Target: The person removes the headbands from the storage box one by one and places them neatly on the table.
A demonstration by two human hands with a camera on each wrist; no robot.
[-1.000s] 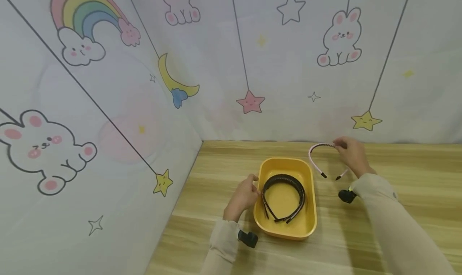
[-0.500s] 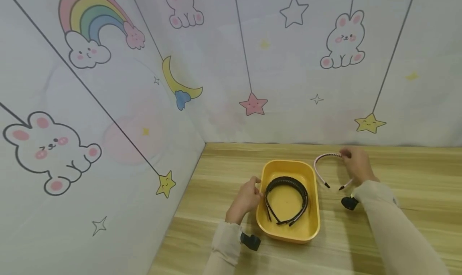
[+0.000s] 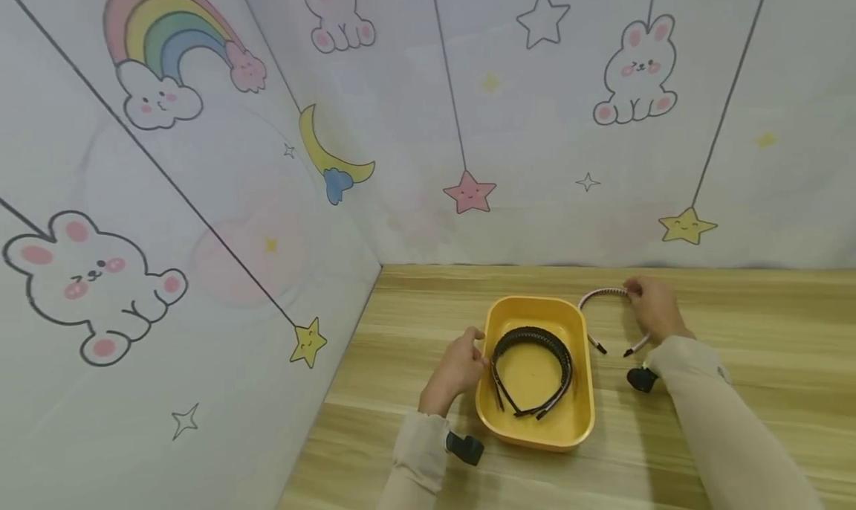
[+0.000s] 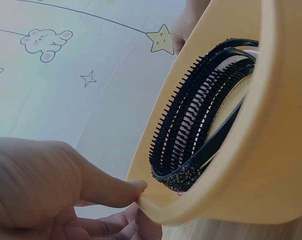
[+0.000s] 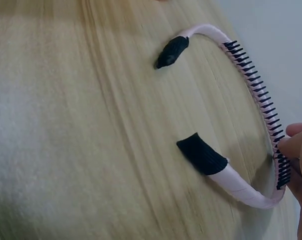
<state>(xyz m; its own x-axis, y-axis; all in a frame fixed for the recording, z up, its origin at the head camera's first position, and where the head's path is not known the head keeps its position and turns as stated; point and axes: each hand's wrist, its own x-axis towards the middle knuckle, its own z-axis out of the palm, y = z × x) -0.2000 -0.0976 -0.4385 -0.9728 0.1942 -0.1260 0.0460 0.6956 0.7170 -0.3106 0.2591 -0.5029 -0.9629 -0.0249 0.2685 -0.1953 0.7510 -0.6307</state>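
A yellow plastic basin stands on the table, with several dark headbands nested inside it. In the left wrist view these headbands show comb teeth, and one has a glittery band. My left hand pinches the basin's left rim, thumb on the edge and fingers outside. Beyond the basin's far right corner, my right hand pinches a pale pink headband near the top of its arch. That headband has black comb teeth and black-covered ends pointing towards me; the basin's rim hides part of its left arm.
The wood-grain table meets a printed back wall just behind the pink headband. A second printed wall rises along the table's left side. Each wrist wears a small black camera.
The right hand has brought the pink headband lower in the view and slightly left, nearer the basin's far right corner. The left hand stays at the rim. The view has shifted slightly.
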